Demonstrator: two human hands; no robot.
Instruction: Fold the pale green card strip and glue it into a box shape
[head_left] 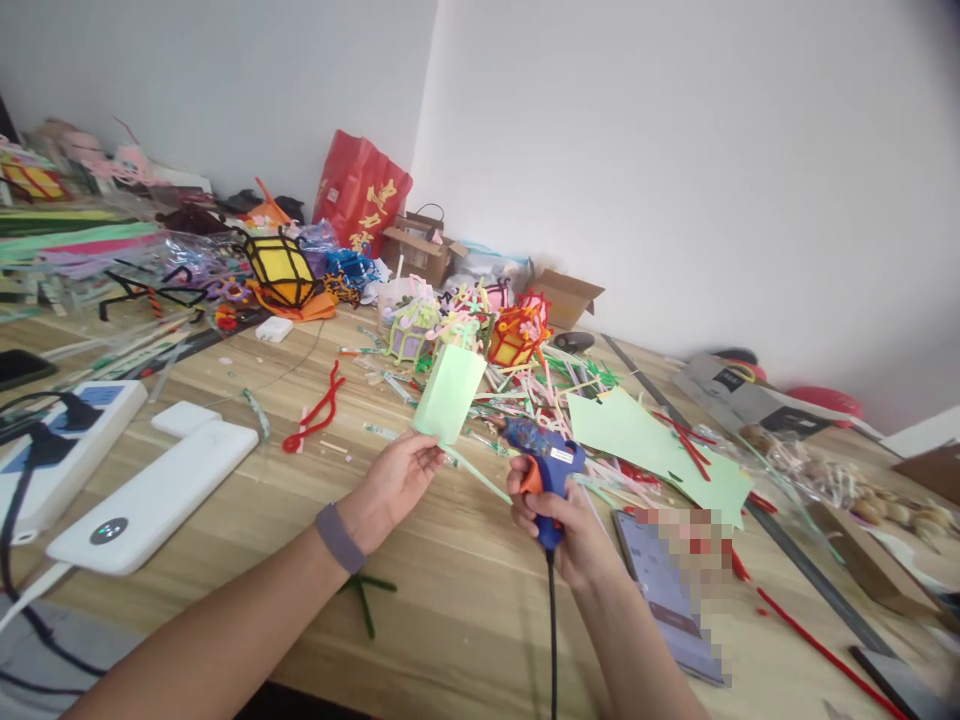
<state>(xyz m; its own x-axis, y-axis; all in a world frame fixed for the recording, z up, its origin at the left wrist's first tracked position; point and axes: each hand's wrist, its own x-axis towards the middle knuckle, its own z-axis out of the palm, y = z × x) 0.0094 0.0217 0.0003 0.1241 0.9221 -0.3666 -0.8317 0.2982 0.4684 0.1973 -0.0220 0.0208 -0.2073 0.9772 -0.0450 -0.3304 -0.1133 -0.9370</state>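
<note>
Left hand [394, 480]: over the middle of the table [450, 600], pinching the lower corner of the folded paper piece [452, 392], which stands above it.
Right hand [562, 525]: just right of the left hand, wrapped round the glue gun [546, 462]; nozzle points left toward the paper piece's lower edge.
Cord [553, 640]: runs from the gun down to the table's near edge.
Power bank [154, 500]: near the left edge, power strip [67, 440] further left.
Paper sheet [652, 440]: right of the gun, toward the right edge.
Phone [667, 590]: right of the right wrist.
Pipe-cleaner lanterns [465, 325]: behind the hands.
Bag [360, 195]: far edge, against the wall.
</note>
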